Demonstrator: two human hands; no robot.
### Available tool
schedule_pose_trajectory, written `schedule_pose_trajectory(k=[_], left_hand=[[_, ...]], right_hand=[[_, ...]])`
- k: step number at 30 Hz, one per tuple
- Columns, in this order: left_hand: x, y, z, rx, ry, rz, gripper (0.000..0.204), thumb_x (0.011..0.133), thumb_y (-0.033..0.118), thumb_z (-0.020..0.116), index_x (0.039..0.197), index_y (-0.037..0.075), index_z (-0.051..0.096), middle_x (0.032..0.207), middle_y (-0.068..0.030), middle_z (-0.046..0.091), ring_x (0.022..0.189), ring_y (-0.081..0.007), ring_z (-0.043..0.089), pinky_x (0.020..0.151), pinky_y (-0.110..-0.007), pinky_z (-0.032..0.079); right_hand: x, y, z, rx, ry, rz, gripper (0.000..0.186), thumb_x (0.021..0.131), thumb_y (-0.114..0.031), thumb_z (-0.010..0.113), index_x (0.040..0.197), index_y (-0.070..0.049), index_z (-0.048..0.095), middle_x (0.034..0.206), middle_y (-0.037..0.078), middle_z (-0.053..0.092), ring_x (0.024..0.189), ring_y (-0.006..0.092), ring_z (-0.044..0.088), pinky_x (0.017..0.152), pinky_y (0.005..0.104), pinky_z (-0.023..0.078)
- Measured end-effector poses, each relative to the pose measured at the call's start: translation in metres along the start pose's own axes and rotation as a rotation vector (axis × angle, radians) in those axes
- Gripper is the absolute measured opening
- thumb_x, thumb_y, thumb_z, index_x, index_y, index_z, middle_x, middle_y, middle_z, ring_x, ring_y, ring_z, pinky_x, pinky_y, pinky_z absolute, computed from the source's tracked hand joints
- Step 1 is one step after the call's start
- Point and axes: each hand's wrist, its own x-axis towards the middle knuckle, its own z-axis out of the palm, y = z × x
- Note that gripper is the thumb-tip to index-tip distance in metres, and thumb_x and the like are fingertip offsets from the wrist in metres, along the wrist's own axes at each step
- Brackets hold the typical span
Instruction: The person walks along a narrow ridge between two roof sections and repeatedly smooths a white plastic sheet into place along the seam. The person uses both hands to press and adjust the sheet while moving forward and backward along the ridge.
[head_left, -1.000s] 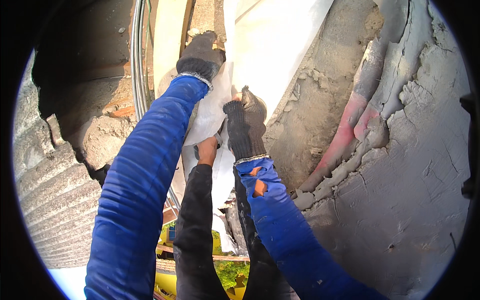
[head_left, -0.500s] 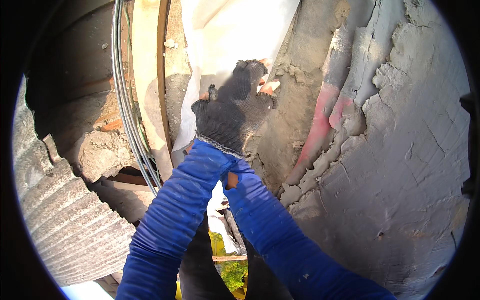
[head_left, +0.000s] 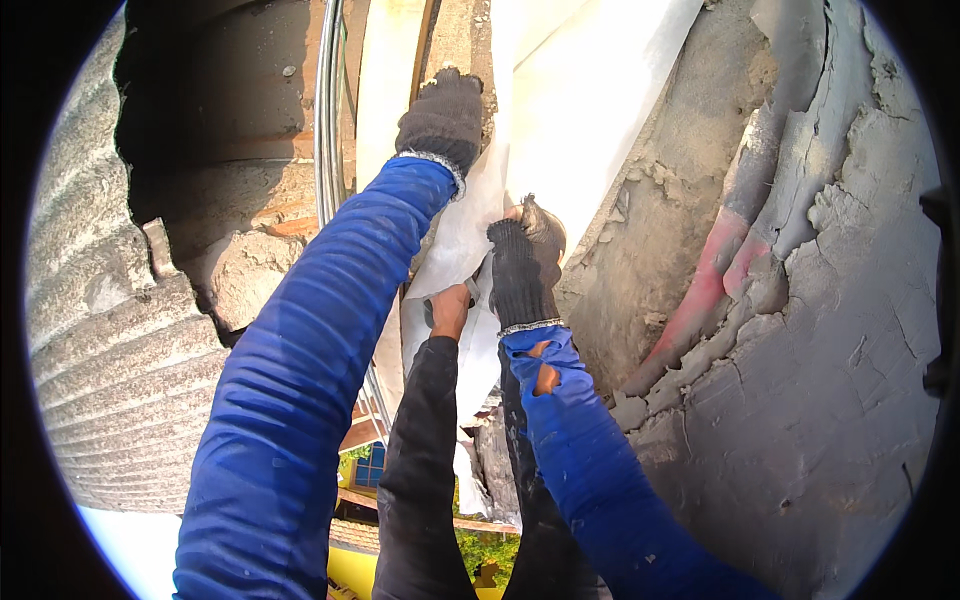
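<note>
My left hand (head_left: 440, 115), in a dark knitted glove, is at the upper middle by the wooden plank (head_left: 390, 85) and the sheet's left edge. Its fingers are curled and turned away, so what they hold is hidden. Lower and to the right, my right hand (head_left: 525, 265), in a dark glove with bare fingertips, is closed on the white sheet (head_left: 590, 110). The sheet runs upward from my feet in bright sunlight and curls beside this hand. Blue sleeves cover both arms; the right one has holes near the wrist.
Grey cables (head_left: 330, 110) run along the plank. Corrugated roofing (head_left: 120, 370) with a broken edge lies left, near a rubble lump (head_left: 255, 275). Cracked grey mortar (head_left: 790, 430) and a red-stained pipe (head_left: 715, 255) are right. My foot (head_left: 450, 312) stands on the sheet.
My hands were close together over the sheet, one overlapping the other. They are now apart: the left farther up by the plank, the right lower. The view has shifted, and my foot has come into sight.
</note>
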Motion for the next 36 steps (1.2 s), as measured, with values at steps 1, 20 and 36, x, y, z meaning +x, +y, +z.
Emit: schedule_pose_trajectory(k=[1,20,36], left_hand=[[0.012,-0.001,0.006,-0.023,-0.059,-0.028,0.028,0.088,0.013,0.060,0.115,0.005,0.061,0.116,-0.0176,0.057,0.105,-0.0390,0.064,0.079,-0.052,0.056],[-0.009,-0.005,-0.017,-0.216,0.164,-0.037,0.036,0.089,0.019,0.060,0.122,0.008,0.056,0.113,-0.0181,0.064,0.104,-0.0345,0.065,0.087,-0.048,0.053],[-0.089,0.091,-0.099,-0.616,0.188,-0.074,0.043,0.076,0.022,0.068,0.115,0.007,0.058,0.105,-0.0181,0.062,0.101,-0.0342,0.063,0.087,-0.042,0.051]], right_hand=[[0.002,0.001,-0.002,0.006,-0.024,0.001,0.007,0.088,-0.013,0.065,0.085,-0.008,0.062,0.070,-0.003,0.060,0.062,0.0065,0.054,0.057,0.0212,0.043],[-0.008,-0.024,-0.009,0.642,-0.309,-0.068,0.015,0.084,-0.003,0.066,0.097,-0.003,0.059,0.091,0.008,0.063,0.083,0.0161,0.063,0.074,0.0267,0.051],[-0.059,-0.023,-0.031,-0.153,-0.229,0.242,0.043,0.089,-0.018,0.064,0.129,-0.005,0.053,0.116,0.012,0.064,0.098,0.0238,0.064,0.080,0.0324,0.052]])
